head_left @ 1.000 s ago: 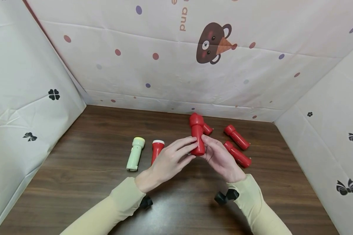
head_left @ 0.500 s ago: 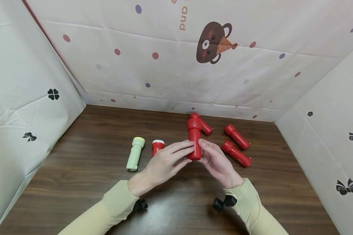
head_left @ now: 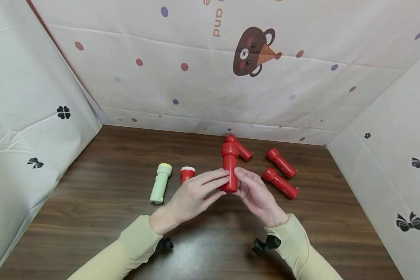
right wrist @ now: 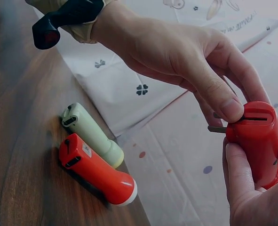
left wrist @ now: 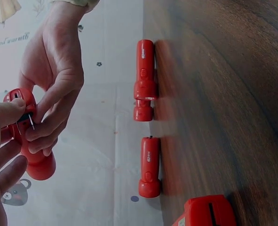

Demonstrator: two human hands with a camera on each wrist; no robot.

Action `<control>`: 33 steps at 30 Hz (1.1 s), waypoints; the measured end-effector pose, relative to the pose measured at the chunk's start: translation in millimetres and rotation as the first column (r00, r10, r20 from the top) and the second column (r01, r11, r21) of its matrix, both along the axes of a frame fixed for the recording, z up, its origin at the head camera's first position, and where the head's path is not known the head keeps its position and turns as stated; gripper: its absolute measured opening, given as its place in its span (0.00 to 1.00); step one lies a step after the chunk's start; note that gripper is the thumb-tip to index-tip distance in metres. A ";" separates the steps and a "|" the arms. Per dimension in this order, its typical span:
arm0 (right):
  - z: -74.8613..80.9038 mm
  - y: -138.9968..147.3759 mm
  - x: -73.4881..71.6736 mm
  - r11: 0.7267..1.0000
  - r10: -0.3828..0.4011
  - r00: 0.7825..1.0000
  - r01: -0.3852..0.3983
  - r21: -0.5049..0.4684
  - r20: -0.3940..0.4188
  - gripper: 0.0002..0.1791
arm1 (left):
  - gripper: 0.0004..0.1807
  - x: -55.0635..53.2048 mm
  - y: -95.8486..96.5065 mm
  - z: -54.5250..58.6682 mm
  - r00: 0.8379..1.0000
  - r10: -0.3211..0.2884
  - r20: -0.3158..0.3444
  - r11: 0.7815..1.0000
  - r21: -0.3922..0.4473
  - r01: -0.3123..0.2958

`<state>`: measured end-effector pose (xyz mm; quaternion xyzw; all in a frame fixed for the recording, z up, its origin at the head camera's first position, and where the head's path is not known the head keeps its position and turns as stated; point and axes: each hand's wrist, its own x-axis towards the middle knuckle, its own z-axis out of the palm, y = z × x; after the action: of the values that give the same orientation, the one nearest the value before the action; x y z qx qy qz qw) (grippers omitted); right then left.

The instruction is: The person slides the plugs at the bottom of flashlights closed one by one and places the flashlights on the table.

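Note:
Both hands hold one red flashlight (head_left: 230, 167) above the table, its head end pointing away from the person. My left hand (head_left: 192, 196) grips it from the left, thumb beside the base. From the right, my right hand (head_left: 257, 194) pinches its lower body. At the base, thin metal plug prongs (right wrist: 217, 129) stick out near the left thumb, beside a dark slot. The left wrist view also shows these prongs, close to the fingers of both hands. Parts of the flashlight's body are covered by fingers.
A pale green flashlight (head_left: 161, 184) and a red flashlight with a white rim (head_left: 188, 174) lie left, the latter partly behind the left hand. Other red flashlights (head_left: 245, 151), (head_left: 281, 163) and a red flashlight (head_left: 280, 183) lie right and behind. Patterned cloth walls (head_left: 210, 89) border the wooden table (head_left: 126, 155).
Both hands and the held flashlight have shifted slightly left and toward the person, mostly in the first half second. More of the red flashlight behind it shows. The grip looks the same.

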<state>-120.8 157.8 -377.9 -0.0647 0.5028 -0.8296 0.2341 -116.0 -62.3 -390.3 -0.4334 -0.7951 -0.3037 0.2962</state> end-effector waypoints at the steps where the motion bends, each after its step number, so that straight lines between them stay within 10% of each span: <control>1: -0.2 -0.9 0.1 1.000 0.000 1.000 0.000 -0.006 -0.005 0.12 | 0.27 -0.2 -0.4 0.0 1.000 -0.003 -0.007 1.000 -0.001 0.003; 33: -3.0 -10.5 6.7 0.999 -0.048 0.998 0.048 0.006 -0.037 0.13 | 0.28 -0.5 -2.5 -2.3 0.994 -0.010 -0.111 1.000 0.029 0.013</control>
<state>-114.1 147.3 -380.9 -0.0671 0.5114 -0.8319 0.2049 -116.5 -64.8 -392.6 -0.4497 -0.7704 -0.2925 0.3446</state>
